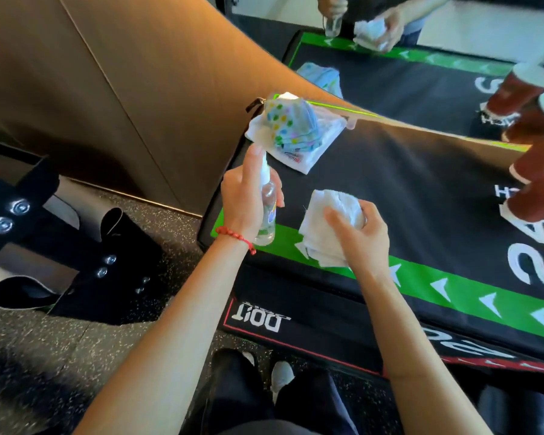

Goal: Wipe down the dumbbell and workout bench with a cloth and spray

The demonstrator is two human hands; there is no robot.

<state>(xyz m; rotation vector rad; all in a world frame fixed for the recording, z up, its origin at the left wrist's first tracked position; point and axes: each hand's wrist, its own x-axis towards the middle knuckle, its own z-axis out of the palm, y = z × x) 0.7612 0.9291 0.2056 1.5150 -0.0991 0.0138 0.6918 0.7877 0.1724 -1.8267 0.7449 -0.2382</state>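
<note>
A speckled rubber gym floor [76, 356] ran up to a tan wall panel with a mirror above it, and against that wall lay a padded black surface with a green arrow band [374, 183], which I took for the workout bench top, though no frame showed. No dumbbell was in view.

The left hand [244, 202] was closed around a small clear spray bottle [268, 202], held upright over the near left corner of the pad, its forefinger raised at the white nozzle. The right hand [357, 233] gripped a folded white cloth [325, 227] just beside it, over the near edge and the green band; whether the cloth touched the pad I could not tell. The bottle stood left of the cloth, nozzle apparently facing away toward the far edge, so a spray would likely land ahead of the cloth, with the right hand nearer to wipe it.

A patterned cloth on a white bag [292, 133] lay at the far left corner, and red paper cups [528, 196] stood toward the right end.
</note>
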